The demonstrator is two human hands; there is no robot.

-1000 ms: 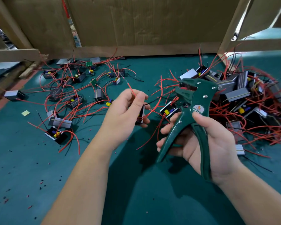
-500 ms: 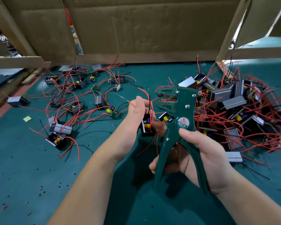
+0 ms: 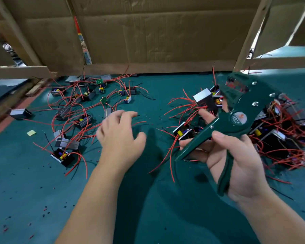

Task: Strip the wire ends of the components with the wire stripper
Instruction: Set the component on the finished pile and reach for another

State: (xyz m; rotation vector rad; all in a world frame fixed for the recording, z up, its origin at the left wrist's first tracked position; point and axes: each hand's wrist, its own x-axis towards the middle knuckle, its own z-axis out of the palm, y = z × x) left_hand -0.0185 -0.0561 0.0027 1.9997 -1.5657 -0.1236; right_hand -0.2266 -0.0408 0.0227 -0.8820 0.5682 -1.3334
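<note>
Gripping the green wire stripper [image 3: 236,118] in the right hand [image 3: 236,164], thumb pressed just below the pivot, fingers curled round the spread-apart handles. Holds the tool raised, head uppermost, in front of the heap of black components [image 3: 280,134] with red wires on the right side of the teal mat [image 3: 25,182]. Hovers the left hand [image 3: 120,136], fingers loosely spread and grasping nothing, over the mat just beside a looser scatter of components [image 3: 83,120] on the left. Beyond these, small red and black insulation scraps [image 3: 46,209] on the near mat, a yellow paper slip [image 3: 31,132] far left, a cardboard wall [image 3: 148,36] and wooden posts [image 3: 248,32] behind.
</note>
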